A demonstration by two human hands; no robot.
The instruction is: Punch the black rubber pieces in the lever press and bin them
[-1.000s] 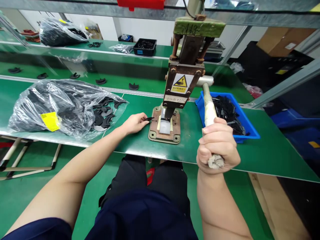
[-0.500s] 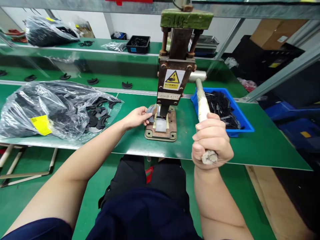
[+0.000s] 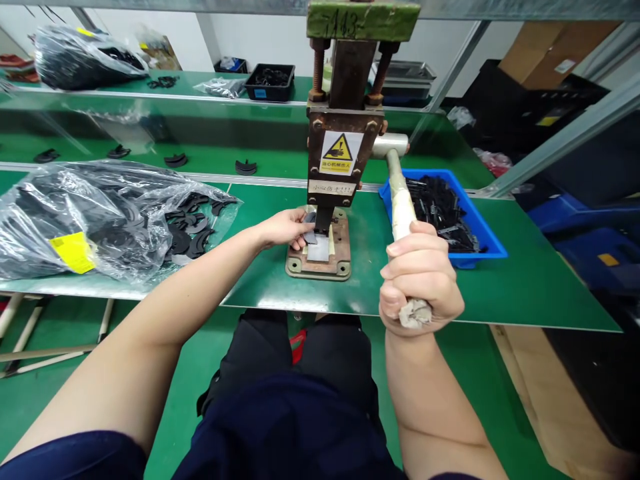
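Note:
My left hand (image 3: 291, 228) pinches a dark grey curved flat piece (image 3: 311, 230) at the left side of the hand press (image 3: 334, 150). The piece lies close to the foot of the ram, above the pale metal plate (image 3: 318, 249) on the press base; whether it touches the ram I cannot tell. My right hand (image 3: 423, 277) is wrapped round the press lever (image 3: 401, 200), whose grip is bound in whitish tape. The lever comes forward toward me from the round metal hub (image 3: 391, 145) on the press's right side.
A clear plastic bag (image 3: 100, 220) of dark curved pieces lies open on the left of the green table (image 3: 270, 287). A blue bin (image 3: 487, 237) with black parts stands to the right. Several curved pieces (image 3: 245, 167) sit along the strip behind. A black tray (image 3: 270, 83) is farther back.
My left hand has moved right with the curved piece, bringing it in over the metal plate by the ram. My right hand keeps its grip on the lever. The view has shifted slightly.

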